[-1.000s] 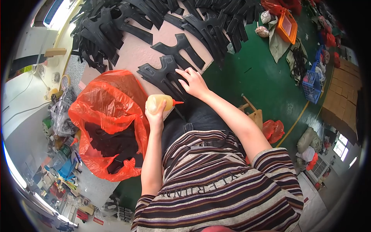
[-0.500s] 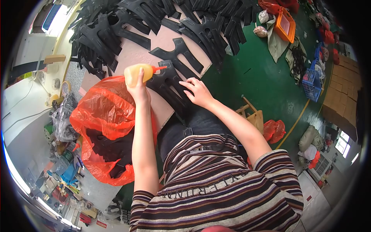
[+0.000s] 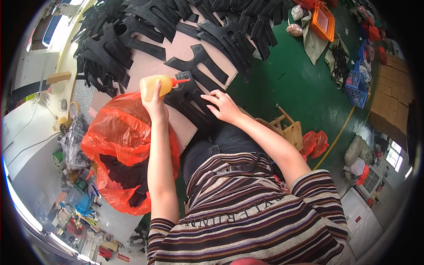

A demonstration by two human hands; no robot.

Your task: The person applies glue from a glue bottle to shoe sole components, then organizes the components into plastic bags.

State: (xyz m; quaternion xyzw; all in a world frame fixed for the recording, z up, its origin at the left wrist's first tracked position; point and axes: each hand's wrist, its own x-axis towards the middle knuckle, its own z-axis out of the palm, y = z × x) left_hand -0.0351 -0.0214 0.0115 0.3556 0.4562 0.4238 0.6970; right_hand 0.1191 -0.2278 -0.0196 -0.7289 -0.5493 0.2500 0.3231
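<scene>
My left hand (image 3: 155, 102) grips a yellow squeeze bottle (image 3: 157, 85) with a red nozzle, held sideways, its tip over the top edge of a black cut-out piece (image 3: 191, 98). That piece lies on a pink board (image 3: 148, 62) over my lap. My right hand (image 3: 223, 105) presses flat on the same piece's right side, fingers spread. A second black piece (image 3: 201, 59) lies just beyond it on the board.
Several black cut-out pieces (image 3: 132, 31) are piled across the far half of the board. An orange plastic bag (image 3: 119, 145) holding more black pieces sits at my left. A wooden stool (image 3: 287, 128), blue basket (image 3: 355, 88) and orange basket (image 3: 322, 24) stand on the green floor at the right.
My left hand lifted the bottle from near my lap up and left to the top of the black piece. My right hand stayed on the piece.
</scene>
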